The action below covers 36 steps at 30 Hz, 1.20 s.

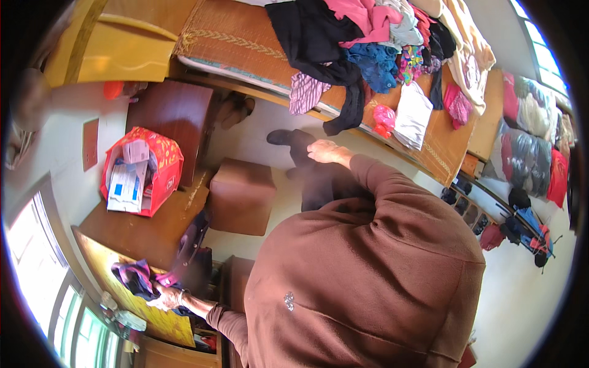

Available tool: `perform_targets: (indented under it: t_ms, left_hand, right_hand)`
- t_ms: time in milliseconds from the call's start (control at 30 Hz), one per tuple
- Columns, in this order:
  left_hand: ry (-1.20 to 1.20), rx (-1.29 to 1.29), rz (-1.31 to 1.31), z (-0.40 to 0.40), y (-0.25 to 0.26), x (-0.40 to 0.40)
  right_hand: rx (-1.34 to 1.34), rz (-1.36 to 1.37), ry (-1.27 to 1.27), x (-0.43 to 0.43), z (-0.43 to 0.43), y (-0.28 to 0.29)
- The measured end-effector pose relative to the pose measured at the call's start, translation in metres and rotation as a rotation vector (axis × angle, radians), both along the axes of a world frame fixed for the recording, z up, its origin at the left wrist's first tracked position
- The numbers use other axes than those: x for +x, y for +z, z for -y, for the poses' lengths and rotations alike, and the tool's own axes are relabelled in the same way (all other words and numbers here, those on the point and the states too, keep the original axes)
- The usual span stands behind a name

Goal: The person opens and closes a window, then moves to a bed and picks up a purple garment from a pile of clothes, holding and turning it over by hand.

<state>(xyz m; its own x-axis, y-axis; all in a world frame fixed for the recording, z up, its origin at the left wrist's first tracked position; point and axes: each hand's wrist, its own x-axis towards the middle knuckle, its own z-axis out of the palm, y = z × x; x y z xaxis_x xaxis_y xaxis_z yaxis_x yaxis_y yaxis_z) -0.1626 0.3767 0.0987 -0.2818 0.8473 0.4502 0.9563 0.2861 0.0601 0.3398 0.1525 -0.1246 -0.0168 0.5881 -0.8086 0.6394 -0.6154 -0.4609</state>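
Note:
At the lower left, my left hand (168, 296) grips a dark purple jacket (191, 237) with pink parts and small round snaps. The garment hangs over the edge of a wooden desk (138, 230), and its bunched end lies near the window side. My right hand (327, 152) hovers with its fingers curled in, above my dark trouser leg and shoe; I see nothing in it. Past that hand is a bed with a woven mat (239, 50), where a folded white cloth (412, 115) and a pink-red plastic bundle (384, 120) lie near the edge.
Clothes (322, 41) pile up on the bed. A red bag (158, 184) with boxes stands on the desk. A brown stool (241, 198) sits by my legs. Shoes (237, 110) lie under the bed; wrapped bundles (524, 152) and a shoe rack (469, 211) are at right.

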Motion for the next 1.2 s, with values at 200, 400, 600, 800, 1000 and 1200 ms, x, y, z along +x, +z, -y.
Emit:
perform_targets:
  t_ms: [200, 400, 600, 800, 1000, 1200]
  left_hand:
    - [-0.089, -0.057, 0.025, 0.000, 0.017, 0.010]
    - [-0.236, -0.115, 0.091, 0.025, 0.037, 0.027]
    - [-0.505, -0.243, 0.295, 0.099, 0.030, 0.077]
    - [-0.736, -0.638, 0.647, 0.216, -0.019, 0.138]
    - [-0.732, -1.138, 0.857, 0.339, -0.045, 0.156]
    - [-0.590, -1.383, 0.865, 0.394, -0.042, 0.177]
  right_hand:
    - [-0.115, 0.116, -0.173, 0.035, 0.028, -0.007]
    - [0.030, 0.093, -0.314, 0.053, 0.048, 0.003]
    - [0.259, 0.100, -0.186, 0.051, 0.087, -0.015]
    - [0.350, 0.258, -0.208, 0.076, 0.232, 0.007]
    - [0.162, 0.401, -0.344, 0.095, 0.384, 0.047]
    - [0.097, 0.384, -0.363, 0.142, 0.352, 0.031]
